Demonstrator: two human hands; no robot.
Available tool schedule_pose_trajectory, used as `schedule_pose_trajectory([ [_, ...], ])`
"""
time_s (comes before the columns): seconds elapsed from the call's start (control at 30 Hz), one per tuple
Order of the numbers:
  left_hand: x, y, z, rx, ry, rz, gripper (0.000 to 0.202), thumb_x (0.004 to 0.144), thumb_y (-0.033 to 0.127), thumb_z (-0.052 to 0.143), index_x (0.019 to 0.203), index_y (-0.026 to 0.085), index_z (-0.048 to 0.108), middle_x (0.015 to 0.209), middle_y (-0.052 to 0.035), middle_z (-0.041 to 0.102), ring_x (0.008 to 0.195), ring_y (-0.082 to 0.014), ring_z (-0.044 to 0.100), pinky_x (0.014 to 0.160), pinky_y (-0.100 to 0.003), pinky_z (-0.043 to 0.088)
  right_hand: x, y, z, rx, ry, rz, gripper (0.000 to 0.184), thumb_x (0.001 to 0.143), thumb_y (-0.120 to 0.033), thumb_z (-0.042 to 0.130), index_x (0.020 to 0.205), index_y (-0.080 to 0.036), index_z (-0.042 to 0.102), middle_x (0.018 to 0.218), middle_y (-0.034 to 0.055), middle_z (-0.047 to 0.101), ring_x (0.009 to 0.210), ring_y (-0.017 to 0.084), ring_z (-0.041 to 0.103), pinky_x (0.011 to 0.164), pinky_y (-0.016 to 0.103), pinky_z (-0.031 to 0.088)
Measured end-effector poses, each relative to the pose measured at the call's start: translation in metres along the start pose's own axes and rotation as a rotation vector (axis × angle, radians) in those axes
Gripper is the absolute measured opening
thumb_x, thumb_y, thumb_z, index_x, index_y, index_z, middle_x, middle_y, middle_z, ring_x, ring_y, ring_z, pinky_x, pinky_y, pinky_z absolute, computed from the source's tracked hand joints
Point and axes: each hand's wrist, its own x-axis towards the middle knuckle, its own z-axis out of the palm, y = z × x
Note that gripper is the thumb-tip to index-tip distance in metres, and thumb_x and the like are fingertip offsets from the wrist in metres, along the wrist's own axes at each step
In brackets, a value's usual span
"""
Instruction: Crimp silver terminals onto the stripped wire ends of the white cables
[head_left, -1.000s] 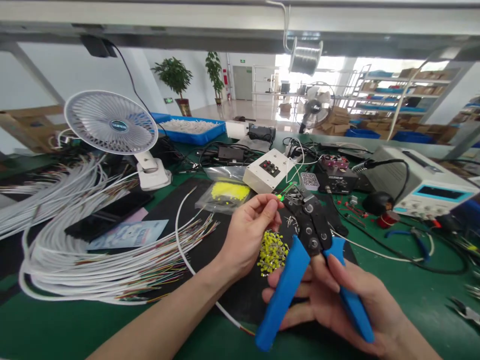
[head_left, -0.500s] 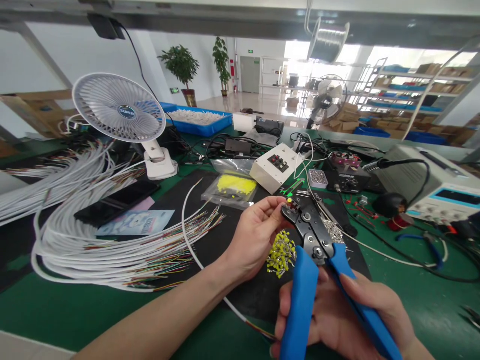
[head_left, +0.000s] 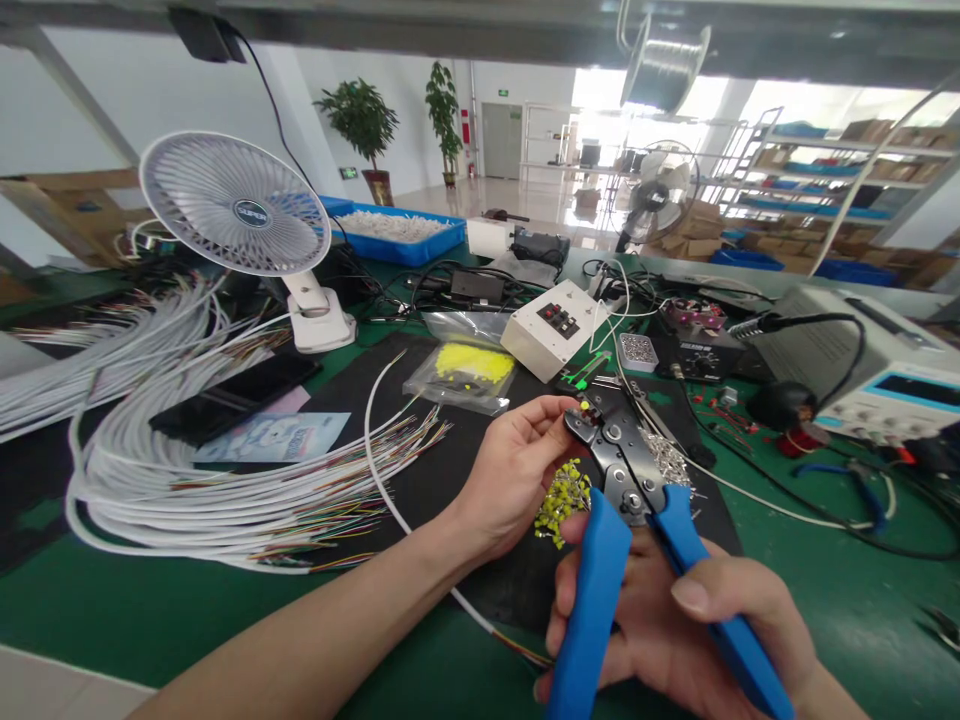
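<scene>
My right hand [head_left: 675,620] is wrapped around the blue handles of a crimping plier [head_left: 626,470], which stand apart. The plier's dark metal head points up and away from me. At its jaws my left hand [head_left: 517,465] is closed in a pinch, and what the fingertips hold is hidden. A small yellow piece [head_left: 585,406] shows at the jaws, just past those fingertips. Below the plier head, beside my left hand, lies a pile of yellow-ended metal terminals [head_left: 561,500]. A white cable [head_left: 381,470] runs under my left forearm, its coloured wires ending near my right hand.
Bundled white cables [head_left: 225,520] with bared coloured wires and a dark phone [head_left: 236,395] lie at left. Beyond my hands are a bag of yellow parts [head_left: 472,365], a switch box [head_left: 555,330] and silver terminals [head_left: 664,455]. A fan [head_left: 322,320] stands behind; bench equipment [head_left: 862,350] is at right.
The plier handles have shifted slightly left and my right fingers have moved a little on them. My left hand keeps its pinch at the jaws. The view has tilted slightly.
</scene>
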Motion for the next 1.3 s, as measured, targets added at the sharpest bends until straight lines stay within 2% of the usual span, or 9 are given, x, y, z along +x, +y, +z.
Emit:
schedule_pose_trajectory([
  [0.23, -0.001, 0.000, 0.001, -0.013, -0.013, -0.013, 0.014, 0.089, 0.017, 0.074, 0.101, 0.011, 0.069, 0.095, -0.0064, 0.072, 0.085, -0.0103, 0.066, 0.084, -0.020, 0.052, 0.000, 0.004, -0.003, 0.011, 0.041, 0.011, 0.062, 0.075, -0.023, 0.059, 0.136, -0.010, 0.058, 0.123, 0.0202, 0.068, 0.116, 0.039, 0.063, 0.107, 0.074, 0.032],
  [0.47, -0.004, -0.003, 0.004, 0.013, 0.058, 0.055, 0.020, 0.085, 0.021, 0.079, 0.099, 0.012, 0.068, 0.092, -0.0053, 0.071, 0.081, -0.0107, 0.065, 0.079, -0.020, 0.052, 0.000, 0.005, -0.002, 0.009, 0.057, 0.029, 0.060, 0.075, -0.027, 0.061, 0.133, -0.012, 0.059, 0.120, 0.0190, 0.068, 0.114, 0.038, 0.064, 0.106, 0.073, 0.033],
  [0.83, -0.007, -0.004, 0.005, 0.024, 0.058, 0.084, 0.019, 0.085, 0.023, 0.079, 0.099, 0.014, 0.071, 0.091, -0.0042, 0.071, 0.080, -0.0105, 0.066, 0.077, -0.020, 0.052, 0.003, 0.011, 0.000, 0.069, 0.029, 0.046, 0.055, 0.072, -0.030, 0.062, 0.125, -0.015, 0.061, 0.110, 0.0150, 0.068, 0.105, 0.033, 0.066, 0.105, 0.071, 0.035],
  [0.93, -0.007, -0.004, 0.006, 0.015, 0.059, 0.085, 0.018, 0.085, 0.022, 0.079, 0.099, 0.013, 0.072, 0.090, -0.0040, 0.071, 0.080, -0.0103, 0.066, 0.077, -0.020, 0.052, 0.004, 0.013, -0.001, 0.066, 0.037, 0.042, 0.051, 0.074, -0.032, 0.060, 0.123, -0.015, 0.061, 0.102, 0.0130, 0.067, 0.098, 0.030, 0.066, 0.100, 0.066, 0.041],
  [1.03, -0.006, -0.005, 0.005, -0.009, 0.051, 0.087, 0.018, 0.085, 0.020, 0.079, 0.100, 0.013, 0.072, 0.089, -0.0038, 0.071, 0.080, -0.0097, 0.065, 0.077, -0.019, 0.052, 0.004, 0.014, -0.001, 0.039, 0.045, 0.035, 0.050, 0.075, -0.033, 0.060, 0.121, -0.015, 0.061, 0.098, 0.0128, 0.066, 0.093, 0.028, 0.065, 0.088, 0.054, 0.050],
  [1.17, -0.003, -0.005, 0.001, -0.028, 0.004, 0.060, 0.015, 0.088, 0.018, 0.076, 0.102, 0.013, 0.071, 0.091, -0.0041, 0.071, 0.081, -0.0092, 0.065, 0.080, -0.019, 0.053, 0.006, 0.018, -0.002, 0.009, 0.053, 0.039, 0.048, 0.075, -0.033, 0.061, 0.119, -0.014, 0.060, 0.091, 0.0111, 0.062, 0.087, 0.025, 0.062, 0.075, 0.040, 0.053],
  [1.3, -0.002, -0.001, -0.002, -0.041, -0.046, 0.029, 0.016, 0.086, 0.016, 0.078, 0.100, 0.016, 0.071, 0.092, -0.0020, 0.072, 0.083, -0.0086, 0.066, 0.082, -0.019, 0.052, 0.003, 0.016, -0.006, -0.070, 0.094, 0.043, 0.048, 0.074, -0.030, 0.064, 0.119, -0.013, 0.060, 0.091, 0.0107, 0.061, 0.087, 0.025, 0.060, 0.071, 0.040, 0.054],
])
